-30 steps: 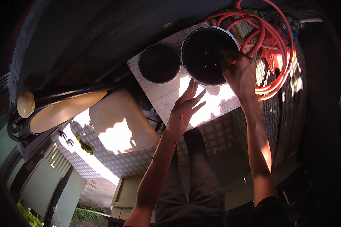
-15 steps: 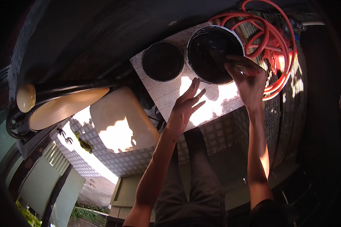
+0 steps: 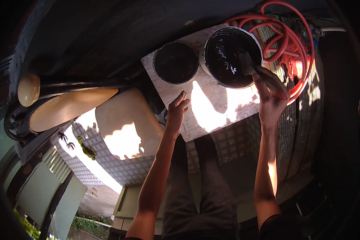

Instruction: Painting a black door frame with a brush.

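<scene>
My right hand (image 3: 271, 96) is closed round the handle of a flat-bladed spatula (image 3: 247, 63), whose red end shows by my palm. Its blade reaches down into a white-rimmed bucket (image 3: 207, 69), over or in the glossy dark contents; the exact contact is hard to tell. My left hand (image 3: 177, 114) is held over the tiled tabletop's near left side, fingers loosely bent and somewhat apart, with nothing in them. Beyond it stands a round dark-filled container (image 3: 176, 63), to the left of the bucket and apart from my fingers.
A coiled red hose (image 3: 286, 44) lies at the right on weathered boards (image 3: 304, 116). Left of the table (image 3: 188, 128) is a pale plastic container (image 3: 138, 116), with a long cream-coloured object (image 3: 74, 110) beyond. A yellow-green item (image 3: 87, 149) lies on the patterned surface.
My right hand has drawn back toward the bucket's near right rim with the spatula. The left hand has moved left and nearer, its spread fingers now more bent.
</scene>
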A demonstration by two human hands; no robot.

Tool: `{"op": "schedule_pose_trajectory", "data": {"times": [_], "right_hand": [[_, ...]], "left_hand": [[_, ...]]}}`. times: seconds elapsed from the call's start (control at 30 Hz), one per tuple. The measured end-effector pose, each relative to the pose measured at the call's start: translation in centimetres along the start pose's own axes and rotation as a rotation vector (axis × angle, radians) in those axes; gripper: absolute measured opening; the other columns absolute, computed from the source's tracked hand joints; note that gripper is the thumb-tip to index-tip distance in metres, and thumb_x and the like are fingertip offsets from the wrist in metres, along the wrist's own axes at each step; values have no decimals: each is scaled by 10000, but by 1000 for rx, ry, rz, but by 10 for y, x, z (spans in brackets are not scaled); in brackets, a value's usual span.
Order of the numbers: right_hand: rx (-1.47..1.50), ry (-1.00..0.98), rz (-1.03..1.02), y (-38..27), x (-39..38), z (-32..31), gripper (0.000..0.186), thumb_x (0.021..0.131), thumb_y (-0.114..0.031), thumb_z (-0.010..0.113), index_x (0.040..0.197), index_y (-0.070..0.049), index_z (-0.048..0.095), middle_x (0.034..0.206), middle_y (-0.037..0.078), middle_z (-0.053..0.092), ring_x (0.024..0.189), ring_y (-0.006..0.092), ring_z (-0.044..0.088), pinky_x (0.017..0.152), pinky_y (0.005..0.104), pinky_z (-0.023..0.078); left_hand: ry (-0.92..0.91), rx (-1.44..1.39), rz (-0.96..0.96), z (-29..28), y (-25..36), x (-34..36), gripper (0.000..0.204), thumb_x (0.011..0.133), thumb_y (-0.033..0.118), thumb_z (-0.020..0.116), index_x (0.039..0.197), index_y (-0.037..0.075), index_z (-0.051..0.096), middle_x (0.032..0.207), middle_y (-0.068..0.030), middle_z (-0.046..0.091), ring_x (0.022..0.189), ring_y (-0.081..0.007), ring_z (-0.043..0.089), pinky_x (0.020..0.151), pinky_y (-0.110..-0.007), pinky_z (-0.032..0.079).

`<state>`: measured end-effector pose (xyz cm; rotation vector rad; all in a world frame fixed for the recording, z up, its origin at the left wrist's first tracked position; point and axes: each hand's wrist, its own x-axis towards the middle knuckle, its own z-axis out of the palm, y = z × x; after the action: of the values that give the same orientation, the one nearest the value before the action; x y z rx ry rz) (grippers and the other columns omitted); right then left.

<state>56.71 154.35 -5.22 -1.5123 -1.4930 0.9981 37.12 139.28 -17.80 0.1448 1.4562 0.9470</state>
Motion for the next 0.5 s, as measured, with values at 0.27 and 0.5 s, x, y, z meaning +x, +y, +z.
{"op": "schedule_pose_trajectory", "data": {"times": [0.27, 0.5], "right_hand": [[79, 91, -2, 42, -9, 17, 296, 863, 6, 757, 1135, 97, 684, 1027, 148, 753, 929, 178, 719, 853, 272, 554], [155, 138, 73, 47, -16, 22, 314, 873, -48, 767, 1146, 87, 687, 1031, 135, 750, 958, 154, 685, 903, 278, 514]], "left_hand": [[39, -40, -60, -13, -15, 24, 648, 1000, 234, 537, 1552, -17, 309, 1616, -165, 340, 1463, -320, 377, 1185, -470, 309], [143, -250, -135, -28, -31, 49, 499, 962, 174, 600, 1419, 16, 476, 1431, -121, 548, 1323, -300, 536, 1111, -460, 387]]}}
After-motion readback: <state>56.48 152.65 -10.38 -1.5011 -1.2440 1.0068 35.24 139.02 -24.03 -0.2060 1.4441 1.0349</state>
